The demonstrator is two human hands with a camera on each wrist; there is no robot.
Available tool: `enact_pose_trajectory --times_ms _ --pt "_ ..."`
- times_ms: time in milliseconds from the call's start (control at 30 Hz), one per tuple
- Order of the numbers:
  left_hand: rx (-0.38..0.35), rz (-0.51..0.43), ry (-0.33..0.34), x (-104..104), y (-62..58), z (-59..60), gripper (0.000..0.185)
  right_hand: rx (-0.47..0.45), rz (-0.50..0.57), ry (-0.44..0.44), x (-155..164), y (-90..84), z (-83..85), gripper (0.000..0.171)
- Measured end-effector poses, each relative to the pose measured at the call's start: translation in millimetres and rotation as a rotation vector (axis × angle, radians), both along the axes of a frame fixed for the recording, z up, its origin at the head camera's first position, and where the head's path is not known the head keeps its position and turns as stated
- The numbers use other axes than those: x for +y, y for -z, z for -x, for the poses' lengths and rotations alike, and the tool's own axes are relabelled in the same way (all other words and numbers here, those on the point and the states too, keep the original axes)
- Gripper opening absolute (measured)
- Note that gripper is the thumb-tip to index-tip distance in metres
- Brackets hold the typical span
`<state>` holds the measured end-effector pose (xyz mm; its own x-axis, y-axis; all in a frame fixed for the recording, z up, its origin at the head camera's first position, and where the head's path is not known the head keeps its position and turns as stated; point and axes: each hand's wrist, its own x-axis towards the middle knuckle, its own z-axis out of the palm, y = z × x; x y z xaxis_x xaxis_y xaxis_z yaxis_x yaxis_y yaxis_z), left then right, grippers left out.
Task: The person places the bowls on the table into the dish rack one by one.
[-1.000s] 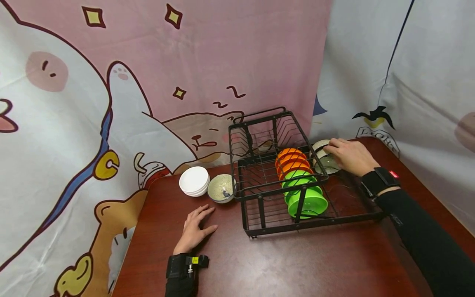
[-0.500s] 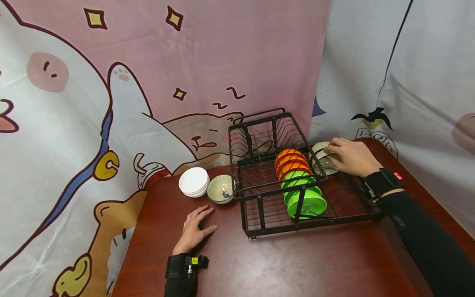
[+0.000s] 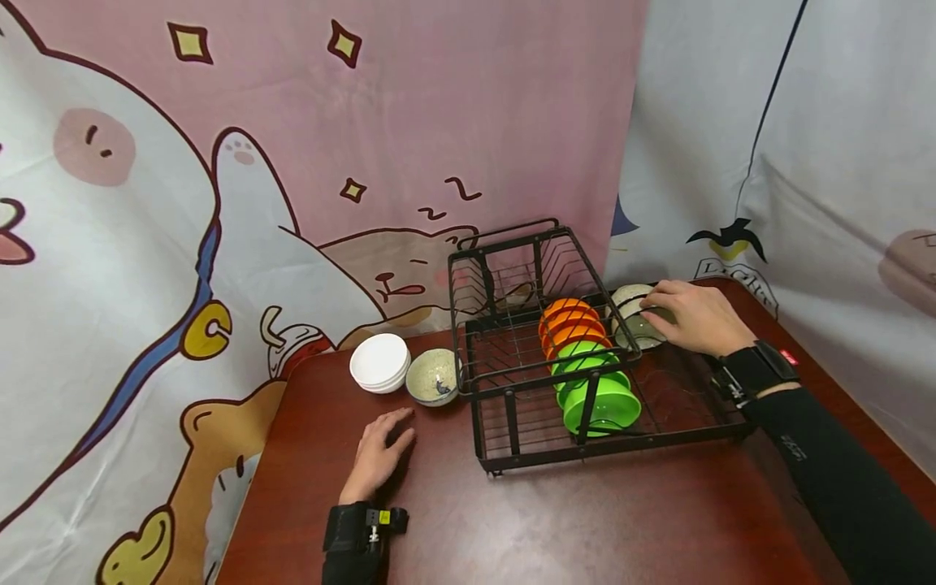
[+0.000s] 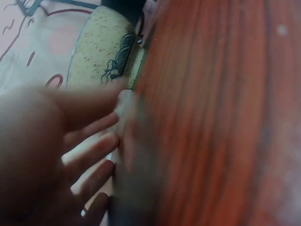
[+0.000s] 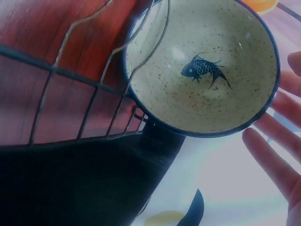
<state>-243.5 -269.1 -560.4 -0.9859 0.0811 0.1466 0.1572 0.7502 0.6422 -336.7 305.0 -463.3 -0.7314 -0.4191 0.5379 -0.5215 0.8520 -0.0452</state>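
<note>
head view: right hand [image 3: 695, 315] at 2 o'clock on black wire rack [image 3: 514, 424], two speckled bowls [image 3: 639, 331] tipped on edge, just at its 9 o'clock, front one nearest the thumb. right wrist view: fish bowl [image 5: 202, 99] tilted, mouth toward camera, dark blue rim; right-hand fingers [image 5: 268, 157] spread and mostly straight, tips by the rim from 3 to 5 o'clock. cannot tell whether touching or just off it. rack wires across the bowl at 10 o'clock, sliver of orange bowl [image 5: 261, 4] at 1 o'clock.

left hand [image 3: 374, 455]: low over brown table [image 3: 526, 520], fingers loosely extended, slightly apart, blurred in left wrist view. patterned bowl [image 3: 431, 375] just beyond the fingertips at 1 o'clock, stacked white bowls [image 3: 380, 361] at 12.

inside rack: row of orange bowls [image 3: 578, 331], then green bowls [image 3: 607, 405] at 5 o'clock from those. behind at 12: pink and white cartoon cloth [image 3: 512, 97].
</note>
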Motion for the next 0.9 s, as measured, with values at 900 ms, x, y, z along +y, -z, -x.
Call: enact_pose_trajectory --times_ms 900 --pt "-0.292 -0.704 -0.248 61.0 -16.2 55.4 0.044 -0.577 0.693 0.025 -23.7 -26.6 -23.6 0.063"
